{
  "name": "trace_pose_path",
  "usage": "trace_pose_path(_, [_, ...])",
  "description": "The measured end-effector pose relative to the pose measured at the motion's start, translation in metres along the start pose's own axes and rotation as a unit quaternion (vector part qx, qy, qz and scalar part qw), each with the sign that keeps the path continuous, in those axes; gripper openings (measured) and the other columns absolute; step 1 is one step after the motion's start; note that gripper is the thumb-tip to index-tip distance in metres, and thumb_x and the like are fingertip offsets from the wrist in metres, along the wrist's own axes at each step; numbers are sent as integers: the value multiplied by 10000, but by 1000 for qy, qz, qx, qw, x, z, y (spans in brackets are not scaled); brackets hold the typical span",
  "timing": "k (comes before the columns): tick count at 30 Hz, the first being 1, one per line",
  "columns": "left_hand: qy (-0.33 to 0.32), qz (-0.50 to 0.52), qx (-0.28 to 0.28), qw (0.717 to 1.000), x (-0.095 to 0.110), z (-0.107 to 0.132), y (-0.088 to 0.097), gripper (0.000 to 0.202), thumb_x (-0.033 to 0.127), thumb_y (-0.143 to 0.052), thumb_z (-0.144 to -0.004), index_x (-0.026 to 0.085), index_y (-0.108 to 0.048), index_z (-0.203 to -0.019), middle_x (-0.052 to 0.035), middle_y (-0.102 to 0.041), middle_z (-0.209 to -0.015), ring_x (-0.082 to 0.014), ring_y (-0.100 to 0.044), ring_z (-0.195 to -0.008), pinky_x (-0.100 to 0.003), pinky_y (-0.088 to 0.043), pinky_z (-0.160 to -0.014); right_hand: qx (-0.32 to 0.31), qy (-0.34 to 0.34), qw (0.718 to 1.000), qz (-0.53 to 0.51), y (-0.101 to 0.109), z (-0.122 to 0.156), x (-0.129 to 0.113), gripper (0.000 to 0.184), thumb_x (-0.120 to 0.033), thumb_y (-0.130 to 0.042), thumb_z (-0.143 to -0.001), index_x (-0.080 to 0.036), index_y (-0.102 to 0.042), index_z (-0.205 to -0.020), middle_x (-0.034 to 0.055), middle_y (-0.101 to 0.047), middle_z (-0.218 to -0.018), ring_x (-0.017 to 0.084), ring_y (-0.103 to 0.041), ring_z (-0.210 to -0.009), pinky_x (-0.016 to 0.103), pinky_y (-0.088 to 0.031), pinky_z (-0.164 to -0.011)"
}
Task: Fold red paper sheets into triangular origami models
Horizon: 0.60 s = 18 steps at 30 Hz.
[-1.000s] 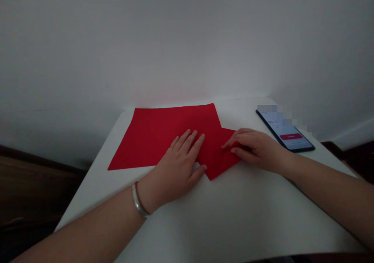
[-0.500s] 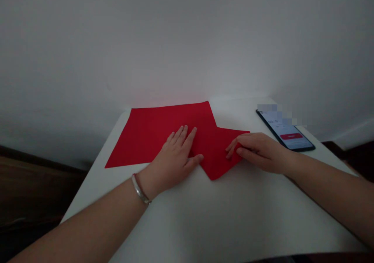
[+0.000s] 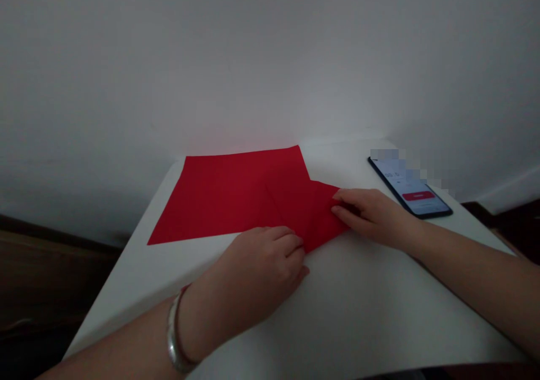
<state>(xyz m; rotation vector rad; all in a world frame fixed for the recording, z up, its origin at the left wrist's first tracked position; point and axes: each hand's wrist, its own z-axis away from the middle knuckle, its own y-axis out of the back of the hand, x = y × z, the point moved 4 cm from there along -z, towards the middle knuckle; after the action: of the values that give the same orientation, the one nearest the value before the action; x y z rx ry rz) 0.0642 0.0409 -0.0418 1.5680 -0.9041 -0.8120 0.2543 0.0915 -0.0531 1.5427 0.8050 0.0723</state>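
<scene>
A smaller folded piece of red paper (image 3: 320,211) overlaps the right part of a large flat sheet of red paper (image 3: 219,194). At the folded paper's near corner, my left hand (image 3: 264,273) has its fingers curled in, with the thumb low beside the corner; the fingertips are partly hidden. My right hand (image 3: 373,217) pinches the right end of the folded paper between thumb and fingers. A silver bangle (image 3: 175,335) circles my left wrist.
Both papers lie on a white table (image 3: 358,307), whose far edge meets a grey-white wall (image 3: 270,59). To the right, beyond my right hand, lies a phone (image 3: 411,186) with its screen lit. Something wooden (image 3: 42,273) stands left of the table.
My left hand has left its flat, spread position on the papers and come nearer, curling at the folded paper's near corner. My right thumb and fingers have shifted along its right end.
</scene>
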Motion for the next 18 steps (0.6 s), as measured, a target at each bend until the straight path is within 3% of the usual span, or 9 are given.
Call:
trace_pose_path(5, [-10, 9, 8, 1000, 2, 0, 0, 266, 245, -436, -943, 127, -675, -934, -103, -710, -971, -241, -662, -877, -402, -566, -767, 9, -44, 999, -9, -7, -5, 6, 161, -318, -508, -881, -214, -627, -849, 20, -670, -771, 159, -574, -662, 278, -395, -602])
trace_pose_path(11, [12, 15, -34, 999, 4, 0, 0, 303, 256, -474, -930, 120, -578, -1181, -112, -695, -1031, -236, -657, -878, -382, -569, -721, 19, -76, 997, -14, -14, -8, 14, 193, -352, -520, -878, -233, -668, -906, 22, -708, -898, 186, -616, -794, 310, -444, -702])
trace_pose_path(18, [13, 8, -43, 999, 7, 1, 0, 298, 278, -433, -951, 117, -624, -1113, -109, -684, -1028, -249, -640, -912, -392, -551, -745, 30, -133, 990, 39, -13, -11, 10, 199, -386, -520, -860, -242, -640, -927, 23, -705, -845, 188, -614, -717, 304, -421, -631])
